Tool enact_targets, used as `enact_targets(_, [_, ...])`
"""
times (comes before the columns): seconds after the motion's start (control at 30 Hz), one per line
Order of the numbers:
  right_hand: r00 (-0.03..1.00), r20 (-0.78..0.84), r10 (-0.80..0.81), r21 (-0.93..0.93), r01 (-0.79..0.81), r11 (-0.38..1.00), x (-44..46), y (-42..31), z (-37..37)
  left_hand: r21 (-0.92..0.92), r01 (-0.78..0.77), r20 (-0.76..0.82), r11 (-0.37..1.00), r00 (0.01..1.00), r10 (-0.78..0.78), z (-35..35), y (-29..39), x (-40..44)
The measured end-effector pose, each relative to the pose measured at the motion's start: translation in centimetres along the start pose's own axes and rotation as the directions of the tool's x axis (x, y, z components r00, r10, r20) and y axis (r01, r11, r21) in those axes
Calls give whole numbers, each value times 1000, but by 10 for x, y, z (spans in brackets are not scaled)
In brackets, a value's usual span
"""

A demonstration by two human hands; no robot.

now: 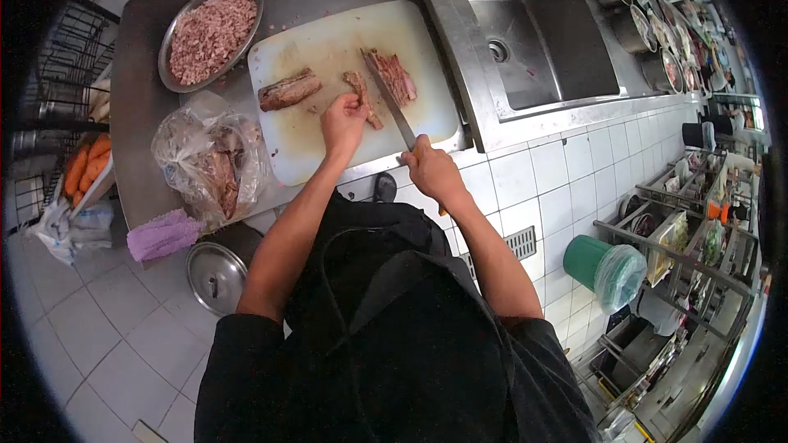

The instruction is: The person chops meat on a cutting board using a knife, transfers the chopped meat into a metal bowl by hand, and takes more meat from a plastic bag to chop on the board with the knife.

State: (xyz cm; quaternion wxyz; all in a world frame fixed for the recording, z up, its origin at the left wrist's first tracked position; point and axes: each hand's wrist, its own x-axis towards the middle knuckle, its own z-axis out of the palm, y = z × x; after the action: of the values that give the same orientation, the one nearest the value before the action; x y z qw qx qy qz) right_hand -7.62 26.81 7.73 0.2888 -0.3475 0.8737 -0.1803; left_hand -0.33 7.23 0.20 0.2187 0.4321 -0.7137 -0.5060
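Observation:
My right hand [433, 169] is wrapped round the handle of a knife [388, 98]. Its long blade points away from me across the white cutting board [328, 152], along the left side of a pile of sliced meat [396, 78]. With bent fingers, my left hand [344, 123] holds the left edge of a strip of meat [362, 98] lying on the board; its fingertips are partly hidden. Farther left on the board rests a larger brown piece of meat [290, 90].
A metal bowl [167, 74] of diced meat and a plastic bag [185, 135] with more meat stand left of the board. A purple cloth [164, 235] lies at the counter's front corner. The sink [566, 41] is to the right. Below are a pot lid [215, 277] and green bin [584, 261].

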Motion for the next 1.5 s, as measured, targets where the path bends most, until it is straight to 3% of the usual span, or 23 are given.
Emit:
enact_targets(0.23, [996, -60, -68, -35, 66, 997, 0, -1, 1, -9, 28, 1, 1000, 1000, -28, 2, 17, -9])
enact_targets(0.33, [989, -87, -118, -26, 117, 993, -2, -2, 2, 41, -76, 37, 996, 997, 74, -7, 13, -7])
enact_targets(0.43, [987, -85, -133, -21, 132, 991, -11, -12, -6, 69, -289, 39, 955, 957, 287, -12, 13, -8])
enact_targets(0.53, [983, -102, -151, -28, 149, 988, -14, -17, -3, 71, -316, 64, 946, 948, 311, -10, 9, -6])
enact_targets(0.73, [989, -73, -127, -14, 126, 992, -14, -23, 2, 81, -420, -40, 904, 905, 424, -10, 4, 0])
enact_targets(0.83, [991, -66, -113, 11, 114, 993, -15, -27, 3, 113, -479, 5, 871, 877, 481, -8, 1, 4])
enact_targets(1.2, [1000, 4, -11, -80, 12, 997, -9, -42, 2, 117, -588, -28, 800, 803, 595, -2, -5, 8])
enact_targets(1.5, [998, 55, 28, -102, -23, 995, 5, -44, 4, 192, -566, 16, 801, 818, 575, -1, -6, 8])
